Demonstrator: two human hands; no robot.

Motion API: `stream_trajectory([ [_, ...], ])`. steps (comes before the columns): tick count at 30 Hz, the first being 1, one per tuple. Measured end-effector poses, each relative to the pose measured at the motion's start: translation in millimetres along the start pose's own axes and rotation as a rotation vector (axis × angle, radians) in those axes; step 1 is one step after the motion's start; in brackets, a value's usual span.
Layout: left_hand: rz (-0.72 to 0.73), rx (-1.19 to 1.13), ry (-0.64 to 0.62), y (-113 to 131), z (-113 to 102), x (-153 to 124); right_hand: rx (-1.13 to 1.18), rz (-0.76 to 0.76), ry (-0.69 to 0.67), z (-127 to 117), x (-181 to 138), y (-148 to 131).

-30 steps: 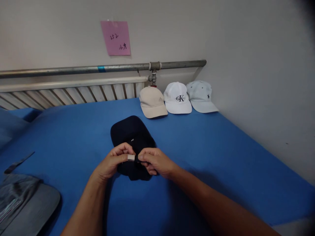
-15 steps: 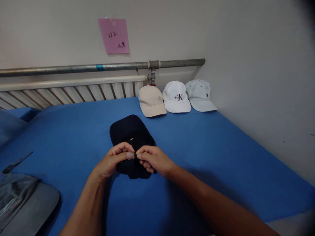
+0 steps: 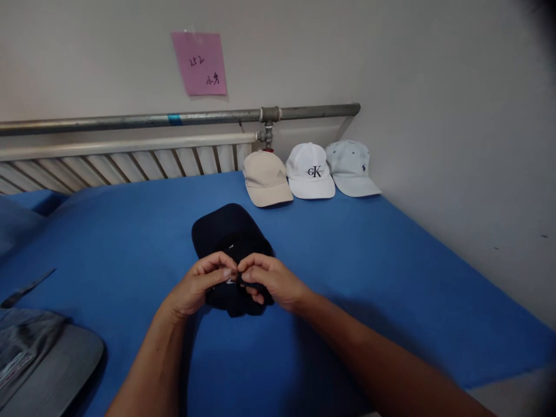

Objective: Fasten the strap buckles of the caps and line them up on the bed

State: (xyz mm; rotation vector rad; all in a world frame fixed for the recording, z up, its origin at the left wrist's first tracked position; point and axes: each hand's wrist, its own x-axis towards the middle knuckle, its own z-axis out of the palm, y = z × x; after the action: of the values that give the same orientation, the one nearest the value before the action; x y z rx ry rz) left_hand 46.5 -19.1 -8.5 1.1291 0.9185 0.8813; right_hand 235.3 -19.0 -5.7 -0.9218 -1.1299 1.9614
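A dark navy cap (image 3: 226, 231) lies upside down on the blue sheet (image 3: 130, 231), its brim pointing away from me. My left hand (image 3: 200, 284) and my right hand (image 3: 269, 281) meet over its near edge, fingertips pinched together on the cap's back strap. The strap and its buckle are almost wholly hidden under my fingers. Both forearms reach in from the bottom of the view.
Three caps sit in a row at the back by the wall: a beige cap (image 3: 264, 179), a white cap (image 3: 309, 172) with letters and a pale blue cap (image 3: 351, 169). A grey cap (image 3: 43, 365) lies at bottom left. A metal pipe (image 3: 174, 119) and radiator run behind.
My fingertips have drawn closer together, and the light strap piece seen between them a second ago is now covered. The cap has stayed in place.
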Motion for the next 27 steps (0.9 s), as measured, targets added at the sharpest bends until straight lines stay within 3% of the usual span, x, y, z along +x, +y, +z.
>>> stream_trajectory([
  [9,0.004,-0.067,-0.059,-2,-1,0,-0.075,-0.104,0.025,3,0,-1],
  [17,0.015,-0.092,-0.020,0,-1,-2,-0.233,-0.160,0.058,4,-9,-9],
  [23,0.020,-0.108,-0.029,1,0,-2,-0.453,-0.325,0.082,8,-13,-13],
  [27,0.050,-0.107,-0.041,1,0,-2,-0.500,-0.283,0.093,7,-15,-14],
])
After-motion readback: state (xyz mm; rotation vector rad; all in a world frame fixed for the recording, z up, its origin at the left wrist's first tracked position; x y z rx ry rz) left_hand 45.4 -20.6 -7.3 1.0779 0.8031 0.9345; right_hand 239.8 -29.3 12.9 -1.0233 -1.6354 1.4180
